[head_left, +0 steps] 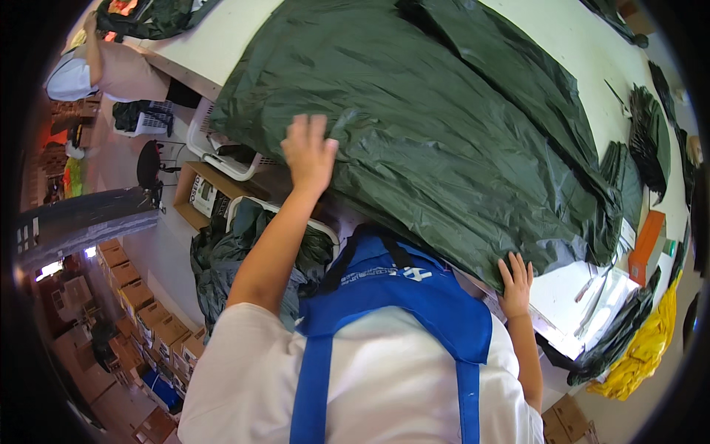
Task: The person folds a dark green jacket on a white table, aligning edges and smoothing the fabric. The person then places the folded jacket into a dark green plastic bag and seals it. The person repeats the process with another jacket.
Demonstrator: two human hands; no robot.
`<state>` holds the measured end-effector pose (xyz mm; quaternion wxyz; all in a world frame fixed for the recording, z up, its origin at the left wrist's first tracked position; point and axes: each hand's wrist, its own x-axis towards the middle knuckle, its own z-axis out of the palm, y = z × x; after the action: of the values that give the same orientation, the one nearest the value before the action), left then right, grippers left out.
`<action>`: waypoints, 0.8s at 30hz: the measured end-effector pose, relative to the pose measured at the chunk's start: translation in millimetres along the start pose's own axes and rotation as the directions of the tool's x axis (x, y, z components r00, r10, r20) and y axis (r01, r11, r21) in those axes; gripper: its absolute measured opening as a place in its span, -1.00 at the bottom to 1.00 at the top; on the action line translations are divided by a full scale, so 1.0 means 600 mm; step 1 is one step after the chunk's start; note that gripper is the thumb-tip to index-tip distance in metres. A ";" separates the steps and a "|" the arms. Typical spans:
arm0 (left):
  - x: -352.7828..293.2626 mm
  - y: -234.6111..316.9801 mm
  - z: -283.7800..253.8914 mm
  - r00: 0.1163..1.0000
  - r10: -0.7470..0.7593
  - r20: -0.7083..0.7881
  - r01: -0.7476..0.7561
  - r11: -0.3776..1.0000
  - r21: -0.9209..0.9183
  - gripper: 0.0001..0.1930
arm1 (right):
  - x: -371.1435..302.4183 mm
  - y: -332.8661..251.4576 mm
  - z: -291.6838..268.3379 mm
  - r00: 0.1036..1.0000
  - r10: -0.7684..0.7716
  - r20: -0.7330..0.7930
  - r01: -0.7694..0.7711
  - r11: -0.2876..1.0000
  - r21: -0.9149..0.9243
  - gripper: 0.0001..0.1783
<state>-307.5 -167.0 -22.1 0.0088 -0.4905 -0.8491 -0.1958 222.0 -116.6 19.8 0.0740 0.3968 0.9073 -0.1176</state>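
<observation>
A large dark green sheet of thin, shiny fabric (414,111) is spread over the white table (551,33), creased and partly hanging over the near edge. My left hand (309,157) is over its left part, fingers stretched out and slightly blurred; whether it touches the fabric I cannot tell. At the near right corner of the sheet my right hand (516,283) rests with its fingers extended on the fabric's edge. Neither hand grips anything. A darker folded strip (481,63) runs across the far right part of the sheet.
White baskets (198,140) and a cardboard box (194,211) stand below the table's left side, with dark fabric (244,244) heaped nearby. An orange box (646,248) sits at right, near yellow fabric (643,348). Another person (107,70) works at far left.
</observation>
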 end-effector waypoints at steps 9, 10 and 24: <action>-0.003 -0.251 -0.034 0.459 -0.744 0.486 0.503 -0.233 -0.832 -0.69 | 0.007 -0.025 -0.035 0.992 -0.054 -0.112 0.072 0.984 0.162 -0.53; -0.002 -0.236 -0.066 0.481 -0.767 0.424 0.543 -0.119 -0.831 -0.69 | 0.004 -0.021 -0.046 0.999 -0.044 -0.027 0.049 0.972 0.231 -0.53; 0.298 0.091 -0.092 0.972 -0.188 0.143 0.236 0.744 -0.625 -0.35 | 0.225 0.254 -0.139 0.832 0.518 -0.200 -0.382 0.795 0.470 -0.58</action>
<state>-364.2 -13.5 83.3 -0.2106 -0.3713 -0.7818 -0.4545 240.0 100.9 45.8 -0.1326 0.6237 0.7387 -0.2186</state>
